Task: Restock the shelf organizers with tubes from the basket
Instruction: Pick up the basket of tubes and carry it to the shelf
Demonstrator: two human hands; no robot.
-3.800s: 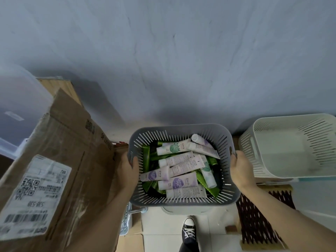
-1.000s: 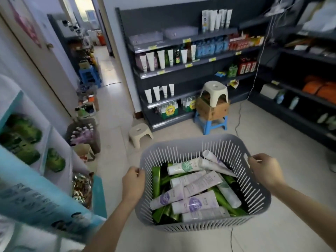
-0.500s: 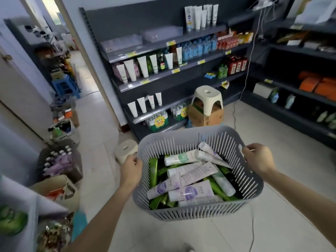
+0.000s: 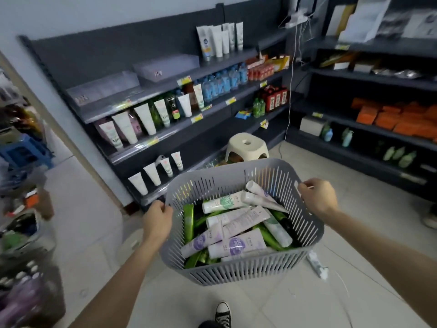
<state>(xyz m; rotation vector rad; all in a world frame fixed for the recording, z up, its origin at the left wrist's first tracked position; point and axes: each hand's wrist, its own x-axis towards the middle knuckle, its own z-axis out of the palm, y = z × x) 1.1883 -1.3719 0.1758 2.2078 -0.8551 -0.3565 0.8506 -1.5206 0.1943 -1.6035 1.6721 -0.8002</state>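
Currently the left hand point(image 4: 157, 220) and right hand point(image 4: 316, 197) each grip opposite rims of the basket point(image 4: 236, 273), carried above the floor point(image 4: 94, 221) near the shelf point(image 4: 106, 55). Tubes point(image 4: 236, 245) inside appear light, soft, slippery; grasp each mid-body.

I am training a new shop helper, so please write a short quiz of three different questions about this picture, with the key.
1. True or false: the left hand and the right hand both grip the rim of the grey slotted basket.
2. What shows just beyond the basket's far rim? A) cream stool B) ladder C) trolley
3. Fill in: under the white tubes lie ____ tubes.
Key: 1 true; 2 A; 3 green.
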